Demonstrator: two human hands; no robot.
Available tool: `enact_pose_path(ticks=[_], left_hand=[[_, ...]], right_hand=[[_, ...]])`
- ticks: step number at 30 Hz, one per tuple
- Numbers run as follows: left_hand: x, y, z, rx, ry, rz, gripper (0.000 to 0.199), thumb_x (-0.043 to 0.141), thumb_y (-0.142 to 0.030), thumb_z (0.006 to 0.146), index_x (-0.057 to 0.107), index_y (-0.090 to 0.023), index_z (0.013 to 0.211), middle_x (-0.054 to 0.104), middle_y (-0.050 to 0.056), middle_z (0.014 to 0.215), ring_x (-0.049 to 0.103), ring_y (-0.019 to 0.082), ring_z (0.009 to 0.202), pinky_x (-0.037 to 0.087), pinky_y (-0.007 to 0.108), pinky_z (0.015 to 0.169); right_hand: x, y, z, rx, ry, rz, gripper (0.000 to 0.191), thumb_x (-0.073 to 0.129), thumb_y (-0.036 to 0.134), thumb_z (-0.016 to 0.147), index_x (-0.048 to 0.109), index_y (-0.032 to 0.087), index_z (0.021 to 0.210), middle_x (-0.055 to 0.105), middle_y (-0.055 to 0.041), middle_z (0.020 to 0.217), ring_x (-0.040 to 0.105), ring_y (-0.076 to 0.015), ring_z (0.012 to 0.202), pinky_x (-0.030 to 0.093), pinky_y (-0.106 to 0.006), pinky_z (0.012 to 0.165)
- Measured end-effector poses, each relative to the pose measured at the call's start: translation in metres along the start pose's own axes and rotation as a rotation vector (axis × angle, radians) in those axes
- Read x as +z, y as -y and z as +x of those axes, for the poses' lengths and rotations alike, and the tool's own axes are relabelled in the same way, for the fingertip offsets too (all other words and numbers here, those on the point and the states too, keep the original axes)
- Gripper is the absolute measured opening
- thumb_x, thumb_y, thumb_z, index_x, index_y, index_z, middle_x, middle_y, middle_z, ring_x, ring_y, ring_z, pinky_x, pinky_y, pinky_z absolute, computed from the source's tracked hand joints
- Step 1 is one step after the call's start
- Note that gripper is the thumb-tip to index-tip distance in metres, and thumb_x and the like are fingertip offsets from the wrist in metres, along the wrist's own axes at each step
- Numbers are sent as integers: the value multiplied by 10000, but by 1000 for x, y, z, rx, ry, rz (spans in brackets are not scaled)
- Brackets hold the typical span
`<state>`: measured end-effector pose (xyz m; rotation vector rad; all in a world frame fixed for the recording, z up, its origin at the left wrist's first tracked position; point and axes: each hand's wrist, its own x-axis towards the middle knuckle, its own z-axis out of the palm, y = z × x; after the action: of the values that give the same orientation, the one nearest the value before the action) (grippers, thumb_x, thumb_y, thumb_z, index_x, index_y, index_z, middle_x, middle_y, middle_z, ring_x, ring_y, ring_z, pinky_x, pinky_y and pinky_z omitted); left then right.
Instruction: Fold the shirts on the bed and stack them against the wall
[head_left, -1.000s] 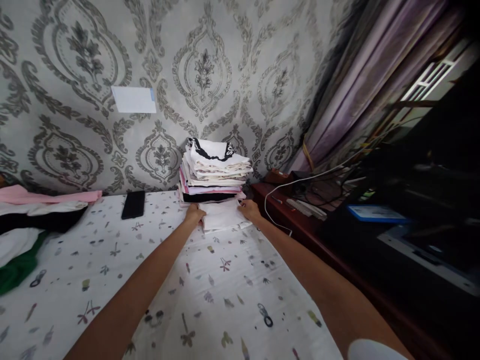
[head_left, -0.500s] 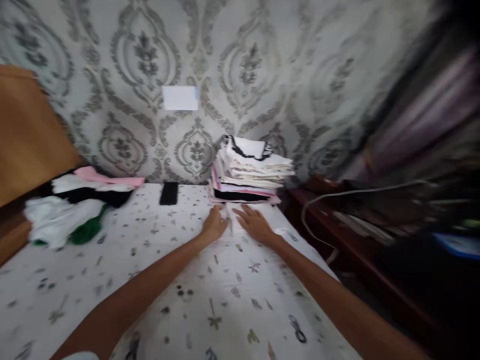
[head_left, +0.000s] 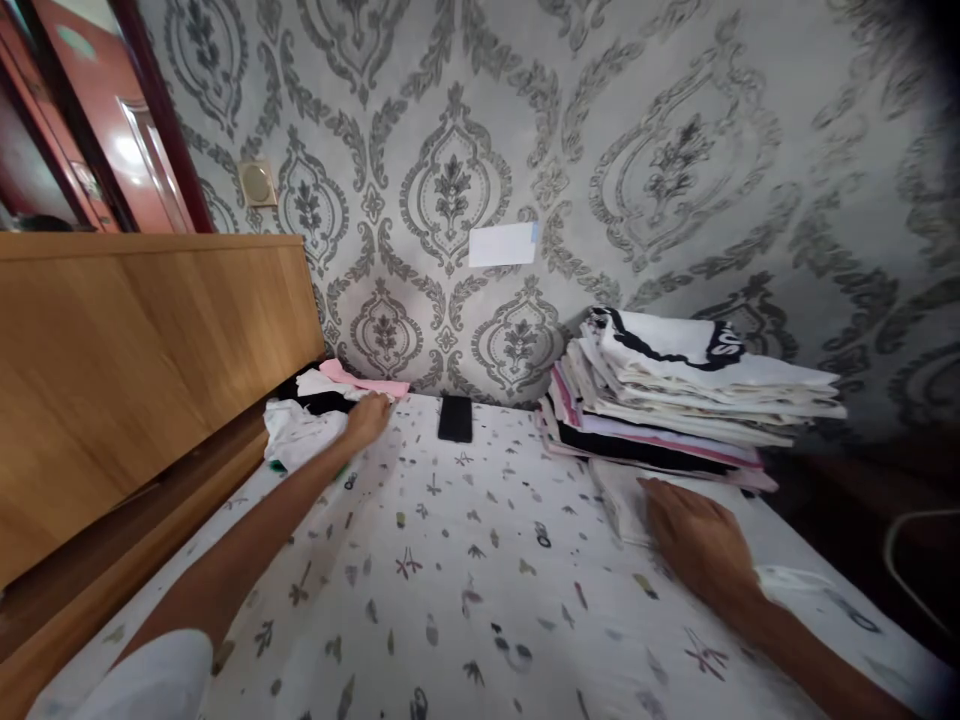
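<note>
My left hand [head_left: 369, 418] is at the right edge of a loose pile of clothes, by a black garment [head_left: 324, 402] and a pink garment [head_left: 364, 382]. Its fingers look curled in; what they hold, if anything, is hidden. A crumpled white garment [head_left: 300, 435] with a bit of green beneath lies in front. My right hand [head_left: 697, 535] rests flat, fingers stretched, on a folded white cloth [head_left: 619, 500] on the bed. Just behind that cloth rises a tall stack of folded clothes [head_left: 690, 400], with a white black-trimmed shirt [head_left: 667, 340] on top.
A black phone [head_left: 455, 419] lies on the patterned bedsheet [head_left: 465, 560] near the wall. To the left stands a wooden panel [head_left: 150, 370]. White paper [head_left: 502, 245] is on the patterned wall [head_left: 555, 130]. A pale cable [head_left: 896, 560] hangs in the dark right side.
My left hand has left the folded white cloth and reached across to the clothes pile on the left. My right hand stays on the cloth. The view has turned left.
</note>
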<state>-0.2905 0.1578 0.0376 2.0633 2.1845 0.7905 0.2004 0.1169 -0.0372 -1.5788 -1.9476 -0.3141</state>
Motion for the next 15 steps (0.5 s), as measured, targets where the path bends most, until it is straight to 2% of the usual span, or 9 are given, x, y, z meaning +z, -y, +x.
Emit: enact_pose_path(ticks=[2,5,6,9,12,15], left_hand=[[-16,20,29,-34,-47,86,217,453,-112,909,660,-156,954,623,189,1133,530,319,1201,429,397,978],[-26,39,59,-47,-61,194,249,455,-86,889,672,-125,1004,591,233,1248,464,356,1282,392,444,1015],[-26,43,66,-47,-54,220,247,471,-79,877,676,-122,1009,587,237,1268,457,361,1292,384,452,1018],[-21,48,77,-49,-23,268,228,515,-64,842,689,-126,976,622,228,1245,504,360,1253,390,450,990],[-17,47,82,-82,-16,279,199,516,-59,827,692,-113,902,687,238,1088,587,369,1127,418,460,924],[-23,45,87,-131,-84,273,210,491,-94,850,687,-100,924,698,256,1035,593,392,1101,415,493,907]], right_hand=[[-8,27,-5,113,0,152,466,352,419,890,691,190,1115,716,-185,1156,673,-362,1056,541,-538,881],[-12,78,-25,211,77,470,402,411,454,907,689,228,1091,732,-131,1136,715,-310,908,598,-433,692],[-12,94,-33,186,109,556,370,426,448,916,698,243,1061,738,-117,1121,716,-303,927,603,-422,699],[-10,133,-53,5,190,700,268,495,390,923,725,272,993,748,-99,1073,702,-290,1005,594,-444,850],[-9,148,-58,-133,258,721,235,511,318,923,737,277,975,751,-103,1035,693,-283,1002,583,-467,884],[-9,147,-56,-143,264,698,258,476,287,940,730,265,977,747,-111,1039,688,-276,996,585,-469,867]])
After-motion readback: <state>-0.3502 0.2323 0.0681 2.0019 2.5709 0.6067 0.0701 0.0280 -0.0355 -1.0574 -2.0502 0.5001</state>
